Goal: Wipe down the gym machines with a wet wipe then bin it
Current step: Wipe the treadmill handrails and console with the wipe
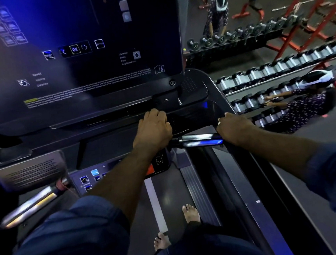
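**Both hands on the treadmill console**

The person is standing barefoot on the treadmill [198,185] and reaching both arms forward to its console [198,112]. The right hand [234,128] is gripping the console's right rim, its fingers curling over the edge. A pale scrap [221,120] is showing at those fingertips, but I cannot tell whether it is the wet wipe. The left hand [153,128] is resting knuckles-up on the ledge just below the dark screen [75,54], fingers bent down. Whether it is holding anything underneath cannot be told.

A shiny grip bar [200,140] is lying between the two wrists. Lower left, a button panel [94,178] is glowing beside a second silver grip [31,204]. Two bare feet [191,212] are standing on the belt [142,221].

To the right of the machine, dumbbell racks [279,66] are lining the floor. Another person [303,105] is touching the dumbbells on one of them.
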The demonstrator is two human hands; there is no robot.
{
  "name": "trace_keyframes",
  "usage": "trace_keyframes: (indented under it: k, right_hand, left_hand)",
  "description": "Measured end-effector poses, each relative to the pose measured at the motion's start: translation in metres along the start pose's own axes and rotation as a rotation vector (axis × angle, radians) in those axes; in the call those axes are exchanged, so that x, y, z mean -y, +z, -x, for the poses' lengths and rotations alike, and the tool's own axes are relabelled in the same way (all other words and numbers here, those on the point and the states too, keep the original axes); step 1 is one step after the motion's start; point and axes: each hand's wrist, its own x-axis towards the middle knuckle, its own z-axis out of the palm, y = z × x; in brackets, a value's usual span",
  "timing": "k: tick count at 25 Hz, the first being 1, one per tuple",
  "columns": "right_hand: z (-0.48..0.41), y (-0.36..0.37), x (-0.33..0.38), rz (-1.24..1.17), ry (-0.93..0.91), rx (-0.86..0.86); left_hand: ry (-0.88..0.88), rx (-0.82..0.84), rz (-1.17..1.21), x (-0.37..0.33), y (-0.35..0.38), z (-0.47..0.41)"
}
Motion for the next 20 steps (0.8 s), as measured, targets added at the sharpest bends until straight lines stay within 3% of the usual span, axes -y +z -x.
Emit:
trace_keyframes:
  k: [3, 5, 8, 11, 13, 17, 20]
  right_hand:
    - [0.004, -0.003, 0.002, -0.124, 0.044, -0.064]
    - [0.01, -0.003, 0.005, -0.334, 0.116, -0.115]
    - [0.028, 0.021, 0.033, -0.855, 0.183, -0.405]
    - [0.041, 0.055, 0.082, -1.046, 0.244, -0.555]
    - [0.037, 0.057, 0.102, -1.094, 0.237, -0.611]
    - [0.017, 0.03, 0.127, -1.008, -0.038, -0.631]
    - [0.026, 0.036, 0.118, -0.94, -0.14, -0.608]
  left_hand:
    - [-0.01, 0.006, 0.008, -0.001, 0.001, -0.002]
    - [-0.019, 0.005, 0.016, 0.0, 0.001, -0.003]
    - [-0.03, 0.003, 0.006, -0.001, 0.001, -0.004]
    - [-0.033, -0.011, -0.019, -0.002, 0.003, -0.005]
    - [-0.043, -0.015, -0.024, -0.001, 0.005, -0.006]
    - [-0.039, -0.038, -0.044, -0.002, 0.008, -0.007]
    - [-0.04, -0.029, -0.052, -0.003, 0.008, -0.007]
